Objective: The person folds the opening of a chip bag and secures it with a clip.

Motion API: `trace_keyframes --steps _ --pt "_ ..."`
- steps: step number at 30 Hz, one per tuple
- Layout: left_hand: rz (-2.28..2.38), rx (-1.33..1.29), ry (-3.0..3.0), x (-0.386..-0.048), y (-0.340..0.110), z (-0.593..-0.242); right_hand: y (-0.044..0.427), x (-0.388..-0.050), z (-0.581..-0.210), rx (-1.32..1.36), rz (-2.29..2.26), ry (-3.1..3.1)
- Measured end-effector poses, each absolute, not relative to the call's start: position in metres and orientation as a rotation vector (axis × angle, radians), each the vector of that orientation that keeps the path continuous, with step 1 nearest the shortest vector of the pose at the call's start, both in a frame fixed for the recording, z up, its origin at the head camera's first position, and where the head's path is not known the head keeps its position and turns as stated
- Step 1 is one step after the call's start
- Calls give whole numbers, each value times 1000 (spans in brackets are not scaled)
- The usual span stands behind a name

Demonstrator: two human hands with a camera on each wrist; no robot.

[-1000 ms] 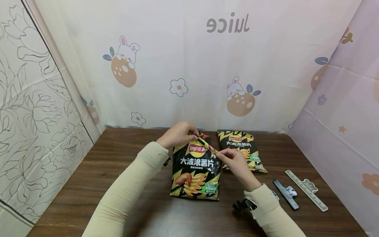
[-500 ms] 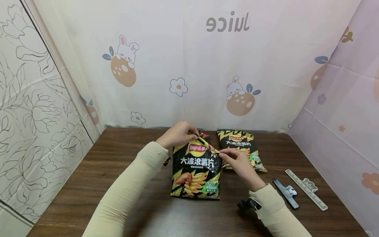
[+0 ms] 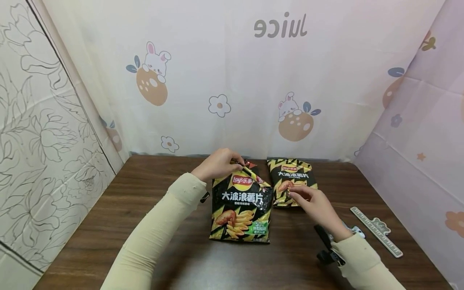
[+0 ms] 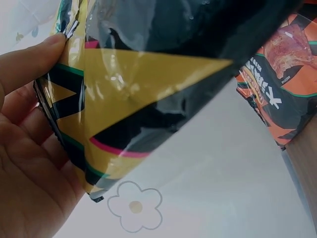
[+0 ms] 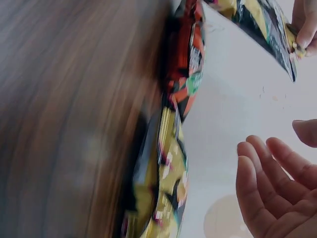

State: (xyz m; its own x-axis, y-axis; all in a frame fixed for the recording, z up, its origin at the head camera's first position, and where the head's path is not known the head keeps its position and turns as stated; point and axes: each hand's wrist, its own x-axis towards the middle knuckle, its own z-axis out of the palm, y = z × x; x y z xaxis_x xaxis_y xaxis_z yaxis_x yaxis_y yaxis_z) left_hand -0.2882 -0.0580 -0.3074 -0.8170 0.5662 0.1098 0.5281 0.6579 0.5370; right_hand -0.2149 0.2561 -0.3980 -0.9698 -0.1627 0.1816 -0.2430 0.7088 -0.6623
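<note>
A black and yellow chip bag (image 3: pixel 241 213) stands near the middle of the table, its top edge folded over at a slant. The left hand (image 3: pixel 220 164) pinches that folded top near its left end; in the left wrist view the thumb presses on the bag's yellow edge (image 4: pixel 74 99). Off to the right of this bag, the right hand (image 3: pixel 317 207) is in the air with relaxed fingers and nothing in them. It overlaps a second black and yellow bag (image 3: pixel 286 177) in the head view.
An orange-red bag (image 5: pixel 190 54) sits behind, mostly hidden in the head view. At the right of the table (image 3: pixel 152 169) lies a pale clip with a ruler-like bar (image 3: pixel 375 229). A blue-grey clip (image 3: pixel 358 231) is partly covered by the right arm. Patterned curtains rise behind.
The right hand has let go of the folded top's right end and moved right, toward the clips. The left hand keeps its pinch in the same place.
</note>
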Motion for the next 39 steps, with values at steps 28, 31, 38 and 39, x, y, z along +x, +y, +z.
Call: trace_keyframes --steps 28,31,38,39 --pt "837 957 2826 -284 -55 -306 339 -167 -410 64 745 -3037" --pt "846 951 2820 -285 -55 -306 341 -166 -412 45 768 -3073" --pt "875 951 2790 -286 -56 -307 344 -165 -417 29 797 -3116" --pt "876 959 2789 -286 -56 -306 344 -165 -418 28 798 -3121"
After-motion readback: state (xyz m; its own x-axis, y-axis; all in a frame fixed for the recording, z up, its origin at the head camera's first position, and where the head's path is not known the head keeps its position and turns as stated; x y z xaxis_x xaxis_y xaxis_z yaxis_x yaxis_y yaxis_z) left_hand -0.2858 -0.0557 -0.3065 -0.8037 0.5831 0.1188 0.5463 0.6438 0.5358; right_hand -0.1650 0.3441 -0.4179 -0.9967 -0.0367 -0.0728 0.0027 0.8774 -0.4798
